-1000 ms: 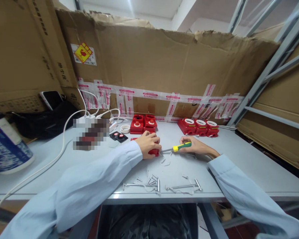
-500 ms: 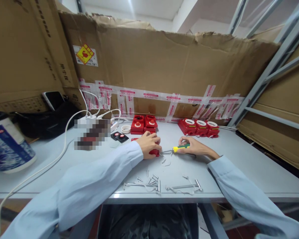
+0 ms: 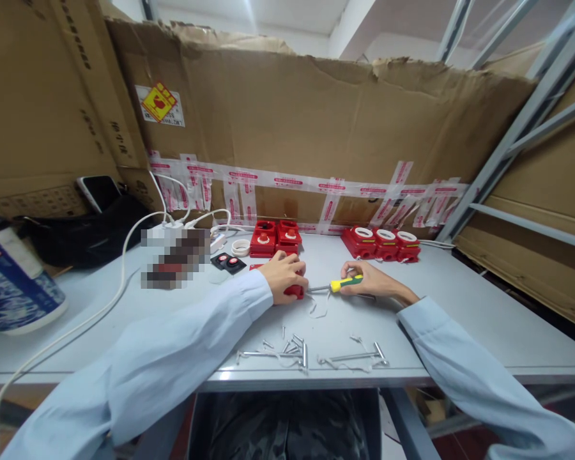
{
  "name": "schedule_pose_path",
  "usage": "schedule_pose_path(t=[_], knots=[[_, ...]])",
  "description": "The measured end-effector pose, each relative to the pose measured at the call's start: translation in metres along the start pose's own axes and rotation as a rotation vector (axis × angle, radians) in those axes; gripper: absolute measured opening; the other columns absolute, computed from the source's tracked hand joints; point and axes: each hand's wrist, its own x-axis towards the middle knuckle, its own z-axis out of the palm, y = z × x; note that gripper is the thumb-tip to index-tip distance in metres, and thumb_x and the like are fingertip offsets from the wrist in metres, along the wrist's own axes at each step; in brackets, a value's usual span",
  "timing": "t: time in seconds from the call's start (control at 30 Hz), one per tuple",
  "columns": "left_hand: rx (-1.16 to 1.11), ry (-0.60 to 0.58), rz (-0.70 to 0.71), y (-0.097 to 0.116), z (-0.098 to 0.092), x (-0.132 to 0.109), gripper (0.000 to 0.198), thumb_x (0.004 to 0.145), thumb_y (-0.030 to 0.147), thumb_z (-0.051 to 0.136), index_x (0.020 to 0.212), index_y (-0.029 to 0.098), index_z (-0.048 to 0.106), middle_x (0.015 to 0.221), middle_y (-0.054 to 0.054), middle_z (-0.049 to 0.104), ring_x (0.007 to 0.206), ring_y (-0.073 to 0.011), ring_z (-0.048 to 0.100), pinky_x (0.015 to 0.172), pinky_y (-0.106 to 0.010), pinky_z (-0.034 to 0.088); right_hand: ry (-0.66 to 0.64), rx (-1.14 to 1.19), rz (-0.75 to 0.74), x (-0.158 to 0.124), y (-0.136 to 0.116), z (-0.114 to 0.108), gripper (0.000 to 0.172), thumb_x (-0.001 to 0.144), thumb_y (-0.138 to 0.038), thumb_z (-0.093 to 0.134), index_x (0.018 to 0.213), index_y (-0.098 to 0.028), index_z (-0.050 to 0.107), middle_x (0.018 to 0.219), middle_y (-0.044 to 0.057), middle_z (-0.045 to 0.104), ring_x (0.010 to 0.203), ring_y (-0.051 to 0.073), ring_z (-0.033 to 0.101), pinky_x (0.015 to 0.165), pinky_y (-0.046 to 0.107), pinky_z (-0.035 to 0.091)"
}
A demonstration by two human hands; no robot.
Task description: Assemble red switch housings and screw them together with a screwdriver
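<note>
The left hand (image 3: 282, 276) is gripping a red housing (image 3: 294, 292) from above on the desk (image 3: 345, 329); the right hand (image 3: 377, 281) is grasping a screwdriver (image 3: 349, 282), whose shaft is pointing left toward the housing, spanning the gap between both hands.

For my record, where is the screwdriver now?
In the head view, right of centre, the screwdriver is in the right hand's grip, its tip pointing to the red box in the left hand's grip.
</note>
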Motion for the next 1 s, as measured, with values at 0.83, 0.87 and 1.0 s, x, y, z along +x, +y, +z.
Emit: schedule_pose_path(t=[0.83,0.87,1.0], knots=[[0.004,-0.069,-0.037,0.002,-0.003,0.002,0.028,0.069,0.033,0.063,0.096,0.031,0.066,0.109,-0.005,0.057,0.103,-0.0268,0.045,0.082,-0.043,0.029,0.187,-0.051,0.144,-0.057,0.011,-0.046,0.039,0.067,-0.048,0.068,0.082,-0.014,0.059,0.073,0.002,0.056,0.058,0.011,0.049,0.046,0.023,0.043],[0.008,-0.07,-0.045,0.003,-0.004,0.002,0.029,0.067,0.034,0.064,0.096,0.031,0.066,0.113,-0.005,0.055,0.107,-0.0285,0.044,0.083,-0.044,0.029,0.172,-0.035,0.169,-0.061,0.015,-0.043,0.039,0.068,-0.049,0.067,0.082,-0.014,0.057,0.071,0.002,0.055,0.057,0.011,0.049,0.045,0.023,0.043],[0.046,-0.104,-0.088,0.004,-0.008,0.003,0.032,0.065,0.034,0.068,0.097,0.034,0.065,0.126,-0.004,0.049,0.118,-0.0356,0.036,0.085,-0.049,0.03,0.115,0.065,0.242,-0.069,0.024,-0.03,0.039,0.071,-0.049,0.065,0.085,-0.013,0.055,0.067,0.003,0.059,0.058,0.012,0.053,0.046,0.023,0.046]])
